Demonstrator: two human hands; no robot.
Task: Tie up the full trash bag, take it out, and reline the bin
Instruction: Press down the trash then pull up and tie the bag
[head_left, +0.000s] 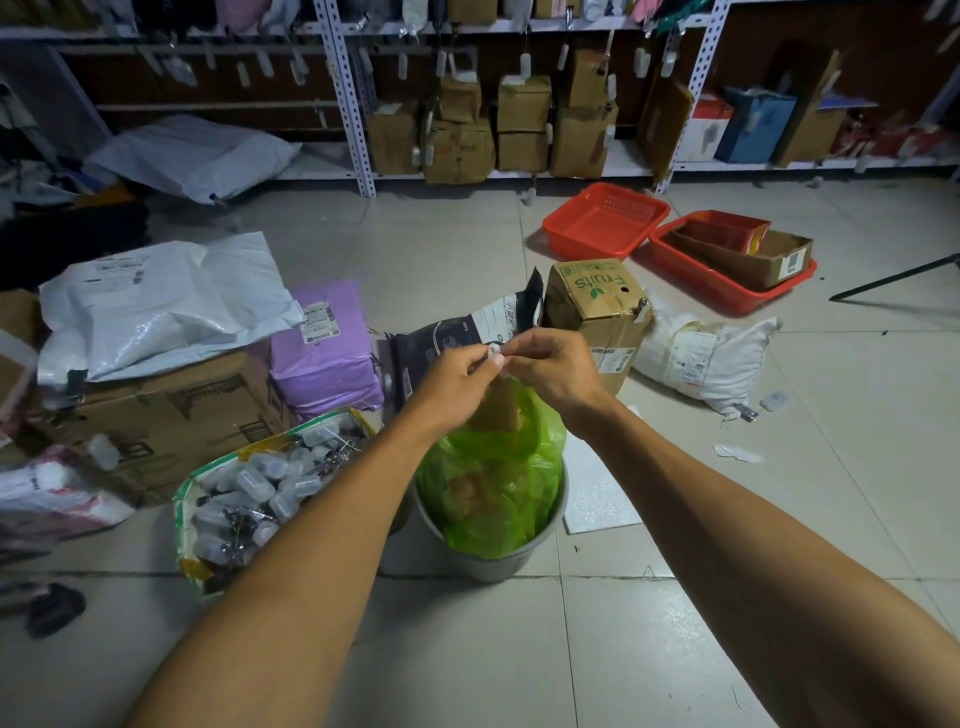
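A translucent green trash bag (493, 483), stuffed with brown cardboard scraps, sits in a small grey bin (498, 564) on the tiled floor. The bag's top is drawn up above the bin's rim. My left hand (457, 382) and my right hand (553, 366) meet just above the bag, and each pinches the gathered top of the bag between thumb and fingers. A small pale bit shows between the fingertips; I cannot tell what it is.
Left of the bin stands an open sack (260, 488) of small plastic containers. Behind the bin are a dark parcel (452, 338), a "Fruits" carton (597, 306), a purple parcel (327, 348) and a white sack (706, 358). Red baskets (605, 221) lie before the shelving (353, 98).
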